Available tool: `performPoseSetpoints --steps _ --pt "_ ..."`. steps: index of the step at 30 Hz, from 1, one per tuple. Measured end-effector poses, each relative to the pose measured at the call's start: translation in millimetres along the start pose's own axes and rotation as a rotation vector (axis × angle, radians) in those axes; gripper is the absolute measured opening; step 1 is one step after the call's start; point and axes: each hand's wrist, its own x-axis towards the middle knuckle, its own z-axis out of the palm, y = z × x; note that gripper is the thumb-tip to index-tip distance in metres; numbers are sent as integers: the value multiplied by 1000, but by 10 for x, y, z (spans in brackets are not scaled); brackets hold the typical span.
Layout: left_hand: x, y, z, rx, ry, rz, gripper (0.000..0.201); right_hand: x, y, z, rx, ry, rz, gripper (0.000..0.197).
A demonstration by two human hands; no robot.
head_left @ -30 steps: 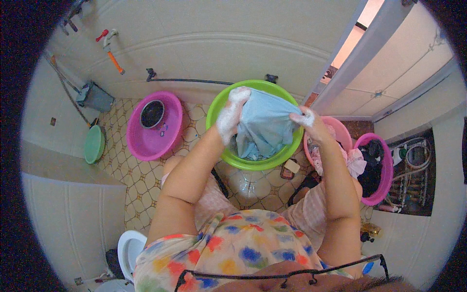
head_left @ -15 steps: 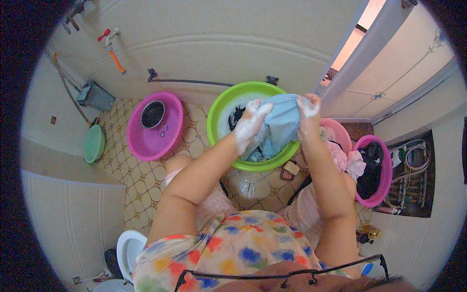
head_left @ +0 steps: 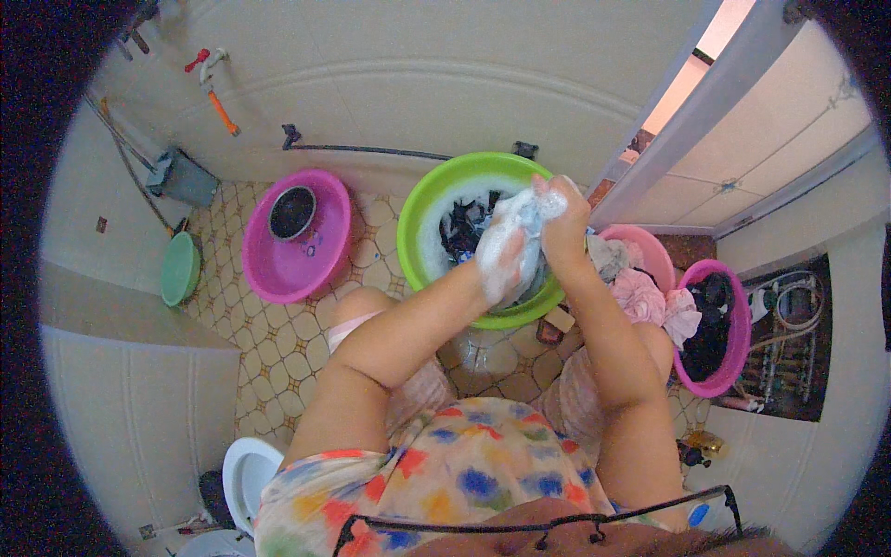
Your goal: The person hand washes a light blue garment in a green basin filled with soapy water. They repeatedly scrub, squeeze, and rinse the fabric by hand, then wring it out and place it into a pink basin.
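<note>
Over the lime-green basin (head_left: 406, 230), my left hand (head_left: 499, 254) and my right hand (head_left: 564, 223) are close together, both closed on a bunched light blue cloth (head_left: 532, 223). White lather covers much of my left hand and the fingers of my right. The cloth hangs down between them toward the basin's right side; its lower end is partly hidden by my hands. Dark clothes (head_left: 464, 227) lie in suds (head_left: 432, 243) inside the basin, left of my left hand. What kind of garment the light blue cloth is, I cannot tell.
A pinkish-purple basin (head_left: 264, 274) holding a dark round bowl (head_left: 292, 213) stands at left. A soap bar (head_left: 559, 320) lies below the green basin. Pink clothes (head_left: 639, 295) and a magenta basin (head_left: 740, 348) of dark clothes (head_left: 707, 334) are at right. A wall tap (head_left: 212, 63) is upper left.
The cloth was stretched wide between my hands; now it is bunched and soapy. My hands have come closer together, the left moving right and the right moving slightly left.
</note>
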Motion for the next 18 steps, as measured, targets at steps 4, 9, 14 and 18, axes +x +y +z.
performPoseSetpoints --steps 4,9,14,18 --pt "305 -507 -765 -685 -615 124 45 -397 -268 244 -148 -184 -292 22" --pt "190 -552 -573 -938 -511 20 42 -280 -279 129 -204 -109 -301 23" --pt "60 -26 63 -193 83 75 31 -103 -50 14 -102 -35 -60 11" --pt "219 -364 -516 -857 55 -195 22 -386 -236 208 -233 -175 -345 8"
